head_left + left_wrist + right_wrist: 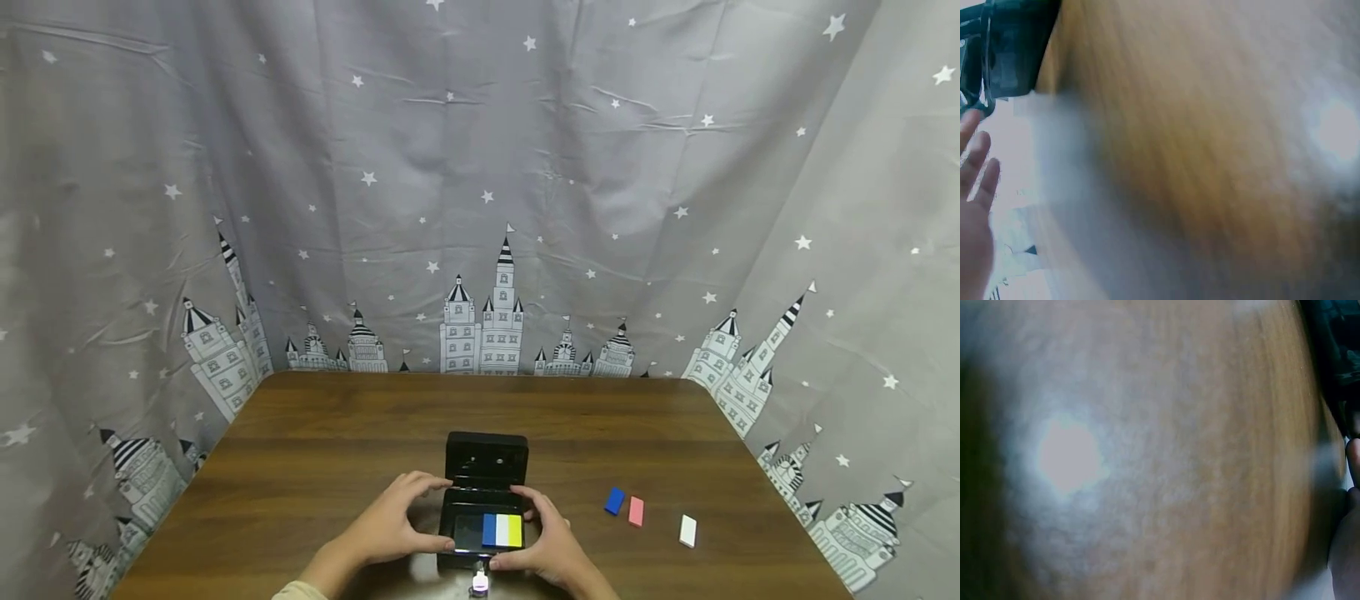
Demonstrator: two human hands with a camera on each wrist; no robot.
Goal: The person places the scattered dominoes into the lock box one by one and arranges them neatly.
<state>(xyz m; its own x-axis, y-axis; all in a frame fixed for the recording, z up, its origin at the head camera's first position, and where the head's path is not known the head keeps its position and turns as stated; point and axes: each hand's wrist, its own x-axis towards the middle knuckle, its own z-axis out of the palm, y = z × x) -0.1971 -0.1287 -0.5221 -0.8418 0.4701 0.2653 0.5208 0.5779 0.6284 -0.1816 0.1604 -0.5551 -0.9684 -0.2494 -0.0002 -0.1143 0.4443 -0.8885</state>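
Observation:
A small black box (pixel 467 558) stands on the table with its lid (pixel 486 457) raised at the back. Inside, on the right of its tray, lie a blue block (pixel 489 530), a white block (pixel 502 531) and a yellow block (pixel 514 531), side by side. My left hand (pixel 390 521) grips the box's left side, thumb near the front corner and fingers near the hinge. On the opposite side my right hand (pixel 551 542) holds it likewise, its thumb at the front edge. What looks like a key (pixel 480 581) sticks out from the box's front.
To the right on the wooden table (pixel 337 433) lie another blue block (pixel 614 501), a pink block (pixel 636 511) and another white block (pixel 687 531). A grey curtain (pixel 420 150) with castles and stars hangs behind and at both sides.

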